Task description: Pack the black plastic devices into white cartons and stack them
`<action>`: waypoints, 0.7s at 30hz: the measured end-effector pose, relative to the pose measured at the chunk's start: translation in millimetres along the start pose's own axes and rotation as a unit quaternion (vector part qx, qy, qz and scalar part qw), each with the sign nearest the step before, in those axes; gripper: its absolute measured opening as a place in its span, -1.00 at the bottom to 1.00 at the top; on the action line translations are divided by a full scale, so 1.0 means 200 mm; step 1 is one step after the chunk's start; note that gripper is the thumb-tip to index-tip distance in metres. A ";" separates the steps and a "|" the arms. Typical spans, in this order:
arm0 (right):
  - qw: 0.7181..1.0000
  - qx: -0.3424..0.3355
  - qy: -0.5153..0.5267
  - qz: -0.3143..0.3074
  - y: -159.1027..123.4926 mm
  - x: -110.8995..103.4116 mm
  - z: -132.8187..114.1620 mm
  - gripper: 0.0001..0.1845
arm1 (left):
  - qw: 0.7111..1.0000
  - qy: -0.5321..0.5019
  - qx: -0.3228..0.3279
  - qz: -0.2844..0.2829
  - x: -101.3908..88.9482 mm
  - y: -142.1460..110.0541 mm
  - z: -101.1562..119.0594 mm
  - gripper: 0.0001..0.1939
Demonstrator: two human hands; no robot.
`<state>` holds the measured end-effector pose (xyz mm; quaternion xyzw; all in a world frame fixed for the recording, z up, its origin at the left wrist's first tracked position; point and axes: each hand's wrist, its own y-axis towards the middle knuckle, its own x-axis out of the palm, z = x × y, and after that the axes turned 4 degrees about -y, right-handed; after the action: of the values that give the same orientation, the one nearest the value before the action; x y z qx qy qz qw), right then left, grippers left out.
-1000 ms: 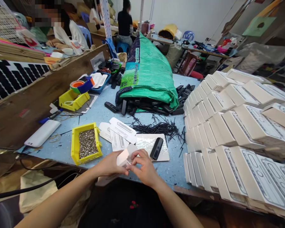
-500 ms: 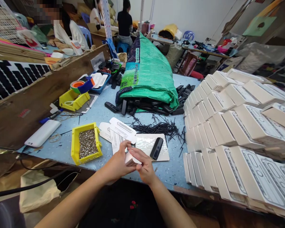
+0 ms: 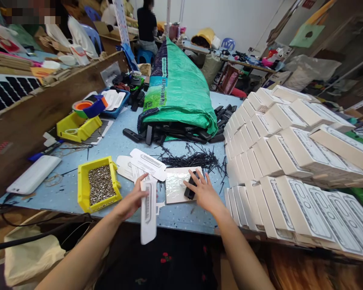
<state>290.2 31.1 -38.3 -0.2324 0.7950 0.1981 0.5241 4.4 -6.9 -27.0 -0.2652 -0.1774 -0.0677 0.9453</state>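
My left hand is closed around a slim white printed box, which hangs lengthwise past the table's front edge with its long flap toward me. Fingers spread, my right hand is over a black plastic device and appears to touch it; part of the device is hidden under the fingers. That device lies on a pale board with a shiny film. Flat unfolded white cartons lie just beyond my left hand. Behind the board is a heap of thin black sticks.
On the right rise stacked white boxes. A yellow bin of small metal pieces stands at left, near a white power bank-like block. A green sack spills black devices at the back. A wooden board borders the left side. People sit beyond.
My hands have parted from around the box. The left now holds it lower and more to the left; the right has moved to the black device. The camera view has shifted right.
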 end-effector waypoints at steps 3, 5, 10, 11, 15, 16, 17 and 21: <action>0.998 0.017 0.055 0.008 -0.03 -0.01 0.10 -0.58 | 0.978 -0.185 0.006 0.091 -0.03 0.02 0.01 -0.40; 0.970 0.067 0.200 0.124 -0.02 0.01 0.03 -0.60 | 0.950 -0.262 0.019 0.172 0.01 0.04 0.02 -0.59; 0.815 0.090 0.429 0.379 0.10 0.10 -0.31 -0.45 | 0.929 -0.318 -0.025 0.189 0.19 0.03 -0.04 -0.70; 0.820 0.086 0.422 0.378 0.11 0.11 -0.36 -0.43 | 0.941 -0.297 -0.040 0.154 0.21 0.02 -0.05 -0.67; 0.841 0.094 0.384 0.369 0.09 0.11 -0.43 -0.36 | 0.993 -0.016 0.049 0.102 0.18 -0.02 -0.14 -0.36; 0.851 0.080 0.387 0.346 0.07 0.11 -0.42 -0.36 | 0.983 0.091 0.115 0.114 0.16 -0.02 -0.16 -0.25; 0.867 0.056 0.389 0.306 0.05 0.10 -0.40 -0.35 | 0.958 0.190 0.177 0.121 0.13 -0.02 -0.18 -0.18; 0.940 0.126 0.264 0.173 0.03 0.04 -0.14 -0.52 | 0.877 0.411 0.237 0.075 0.09 -0.01 -0.22 -0.23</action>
<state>264.0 19.0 -35.4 -0.0670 0.9513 0.1151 0.2781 33.4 -33.1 -54.1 0.0061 0.2372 -0.0552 0.9699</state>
